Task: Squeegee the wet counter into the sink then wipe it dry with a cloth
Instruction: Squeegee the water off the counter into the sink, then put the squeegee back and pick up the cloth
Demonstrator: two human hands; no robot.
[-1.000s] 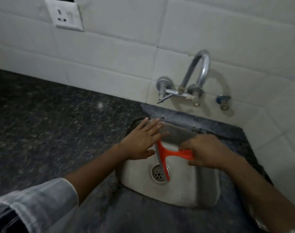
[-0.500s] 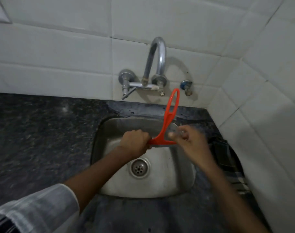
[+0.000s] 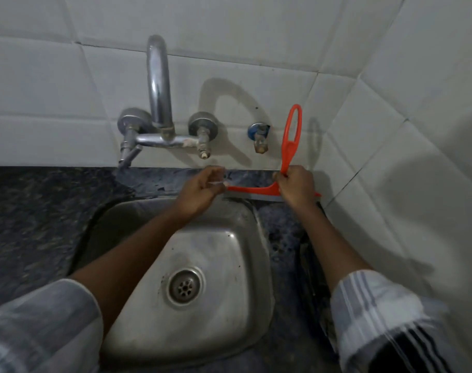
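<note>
An orange squeegee stands behind the steel sink, its looped handle upright against the tiled wall and its blade lying on the narrow strip of dark granite counter. My right hand grips the base of the handle. My left hand is closed at the left end of the blade; whether it pinches the blade tip is blurred. No cloth is recognisable.
A chrome wall tap with two valves arches over the sink's back. A small blue-capped valve sits beside the squeegee handle. The tiled side wall closes off the right. A drain lies mid-basin.
The squeegee moved from over the basin to the counter strip behind the sink, toward the right corner. Both hands went with it, and the handle turned upright.
</note>
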